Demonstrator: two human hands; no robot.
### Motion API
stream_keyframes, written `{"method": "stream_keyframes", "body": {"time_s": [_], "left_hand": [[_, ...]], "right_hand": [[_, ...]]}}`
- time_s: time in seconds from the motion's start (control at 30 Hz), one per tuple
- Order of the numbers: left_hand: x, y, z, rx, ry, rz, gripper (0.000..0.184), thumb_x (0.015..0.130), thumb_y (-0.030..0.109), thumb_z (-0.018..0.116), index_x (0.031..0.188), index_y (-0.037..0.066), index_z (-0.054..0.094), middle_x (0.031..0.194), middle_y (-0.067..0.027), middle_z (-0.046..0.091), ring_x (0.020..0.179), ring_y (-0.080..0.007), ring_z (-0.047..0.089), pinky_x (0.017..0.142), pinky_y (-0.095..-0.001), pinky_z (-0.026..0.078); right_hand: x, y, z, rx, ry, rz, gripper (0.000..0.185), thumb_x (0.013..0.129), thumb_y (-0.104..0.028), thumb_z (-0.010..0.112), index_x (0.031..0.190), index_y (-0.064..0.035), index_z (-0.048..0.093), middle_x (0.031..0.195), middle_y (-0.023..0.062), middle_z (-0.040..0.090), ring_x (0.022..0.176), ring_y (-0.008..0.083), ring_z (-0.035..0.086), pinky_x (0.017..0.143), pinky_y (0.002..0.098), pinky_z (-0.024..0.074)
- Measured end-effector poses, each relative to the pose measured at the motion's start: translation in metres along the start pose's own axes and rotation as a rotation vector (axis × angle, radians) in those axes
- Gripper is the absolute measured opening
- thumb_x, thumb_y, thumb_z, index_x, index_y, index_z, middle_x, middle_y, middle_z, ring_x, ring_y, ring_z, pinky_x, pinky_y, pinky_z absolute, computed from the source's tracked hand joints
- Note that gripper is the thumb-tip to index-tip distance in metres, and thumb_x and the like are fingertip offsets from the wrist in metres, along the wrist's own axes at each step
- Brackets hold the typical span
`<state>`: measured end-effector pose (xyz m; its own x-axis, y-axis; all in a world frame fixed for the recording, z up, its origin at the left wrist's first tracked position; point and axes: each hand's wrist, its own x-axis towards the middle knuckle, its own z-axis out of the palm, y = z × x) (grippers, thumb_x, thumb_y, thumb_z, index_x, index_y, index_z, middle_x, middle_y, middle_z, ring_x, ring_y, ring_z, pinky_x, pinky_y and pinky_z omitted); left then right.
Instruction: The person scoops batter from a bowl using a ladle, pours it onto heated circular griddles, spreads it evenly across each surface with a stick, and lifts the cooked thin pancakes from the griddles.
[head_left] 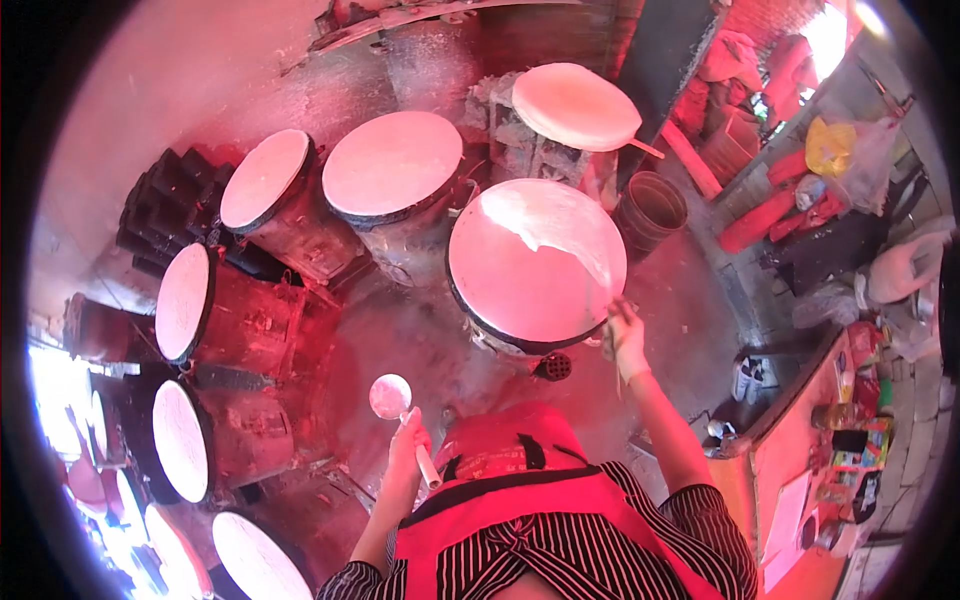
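My left hand (407,446) is closed around the handle of a ladle (390,396), held low in front of my apron. The ladle's round, pale bowl points away from me. Ahead stands a large round griddle (530,300) with a dark rim, on a drum-shaped stove. A bright white layer (545,218) with a ragged edge covers its far part, and a pale streak runs from it towards the right rim. At that rim, my right hand (625,335) is closed. A thin stick-like end shows below it, but I cannot make out what it grips.
More round-topped stoves (393,163) curve around my left. A round pale board (575,105) with a stick handle rests beyond the griddle. Right of it stands a bucket (652,208). An orange table (800,480) with jars and packets lies at right. Dark briquettes (170,205) are stacked far left.
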<state>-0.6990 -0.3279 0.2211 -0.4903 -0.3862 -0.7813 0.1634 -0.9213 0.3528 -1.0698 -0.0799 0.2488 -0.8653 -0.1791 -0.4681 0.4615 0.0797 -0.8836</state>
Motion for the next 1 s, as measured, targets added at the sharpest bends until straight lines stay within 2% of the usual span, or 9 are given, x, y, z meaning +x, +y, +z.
{"method": "stream_keyframes", "body": {"time_s": [0.2,0.33,0.43,0.53,0.7,0.8,0.83,0.87,1.0], "left_hand": [[-0.022,-0.047,0.014,-0.223,0.089,-0.006,0.016,0.095,0.016,0.068,0.091,0.011,0.053,0.069,0.006,0.042,0.051,-0.0018,0.036,0.042,-0.0159,0.032],[-0.033,-0.059,0.011,-0.396,0.012,-0.009,0.013,0.096,0.016,0.066,0.098,0.006,0.057,0.07,0.0054,0.042,0.053,-0.0023,0.037,0.044,-0.0151,0.033],[-0.039,-0.067,0.007,-0.41,0.048,0.117,0.025,0.099,0.021,0.06,0.113,-0.001,0.058,0.07,0.0045,0.041,0.056,-0.0041,0.039,0.047,-0.0165,0.038],[-0.029,-0.067,-0.013,-0.629,-0.039,0.052,0.043,0.101,0.031,0.055,0.124,-0.005,0.053,0.074,0.0022,0.043,0.058,-0.0063,0.041,0.051,-0.0182,0.041],[-0.055,-0.074,-0.003,-0.663,0.037,0.037,0.06,0.098,0.047,0.052,0.134,-0.001,0.049,0.082,-0.0045,0.044,0.062,-0.012,0.041,0.053,-0.0226,0.042],[-0.066,-0.085,-0.008,-0.647,0.053,0.021,0.061,0.098,0.049,0.051,0.135,0.001,0.048,0.08,-0.005,0.043,0.062,-0.012,0.041,0.053,-0.023,0.042],[-0.074,-0.089,-0.004,-0.69,0.085,0.039,0.061,0.099,0.049,0.048,0.135,-0.001,0.047,0.078,-0.0056,0.043,0.059,-0.0123,0.042,0.053,-0.0241,0.042],[-0.081,-0.088,0.001,-0.698,0.062,-0.034,0.041,0.103,0.035,0.05,0.12,-0.001,0.053,0.073,-0.0038,0.043,0.057,-0.0113,0.042,0.051,-0.0232,0.041],[-0.101,-0.091,0.011,-0.698,0.025,-0.16,0.026,0.102,0.026,0.051,0.11,0.001,0.052,0.072,-0.0023,0.043,0.056,-0.0103,0.042,0.049,-0.0221,0.04]], "right_hand": [[0.029,-0.037,0.008,-0.183,-0.536,0.146,0.041,0.102,-0.021,0.05,0.142,-0.0224,0.052,0.06,-0.0054,0.042,0.041,0.0068,0.033,0.038,0.0257,0.0233],[0.008,-0.061,-0.051,-0.301,-0.705,0.237,0.04,0.101,-0.025,0.054,0.141,-0.0223,0.052,0.059,-0.006,0.041,0.04,0.0071,0.031,0.038,0.026,0.0213],[0.038,-0.076,-0.085,-0.425,-0.522,0.206,0.04,0.1,-0.025,0.056,0.14,-0.0226,0.054,0.055,-0.0055,0.038,0.037,0.0075,0.029,0.035,0.027,0.0209],[0.084,-0.072,-0.057,-0.125,-0.401,0.035,0.041,0.1,-0.028,0.057,0.14,-0.0186,0.054,0.056,-0.0051,0.04,0.037,0.0077,0.031,0.035,0.0265,0.0233],[0.098,-0.061,-0.041,-0.405,-0.777,0.095,0.041,0.099,-0.024,0.055,0.14,-0.0211,0.054,0.056,-0.0062,0.036,0.04,0.0071,0.031,0.037,0.0255,0.0214],[0.085,-0.093,-0.08,-0.356,-0.939,0.283,0.041,0.098,-0.019,0.054,0.139,-0.0163,0.054,0.057,-0.0054,0.038,0.039,0.0063,0.028,0.038,0.026,0.0185],[0.098,-0.094,-0.086,-0.454,-0.891,0.197,0.041,0.098,-0.022,0.054,0.14,-0.0161,0.054,0.056,-0.0058,0.038,0.039,0.0062,0.027,0.037,0.0258,0.0182],[0.11,-0.095,-0.084,-0.548,-0.837,0.111,0.042,0.099,-0.024,0.054,0.14,-0.0159,0.054,0.055,-0.0063,0.038,0.038,0.0061,0.027,0.037,0.0256,0.018],[0.115,-0.096,-0.045,-0.375,-0.695,0.053,0.044,0.098,-0.03,0.057,0.138,-0.0137,0.054,0.056,-0.0071,0.038,0.04,0.006,0.029,0.038,0.0258,0.0222]]}}
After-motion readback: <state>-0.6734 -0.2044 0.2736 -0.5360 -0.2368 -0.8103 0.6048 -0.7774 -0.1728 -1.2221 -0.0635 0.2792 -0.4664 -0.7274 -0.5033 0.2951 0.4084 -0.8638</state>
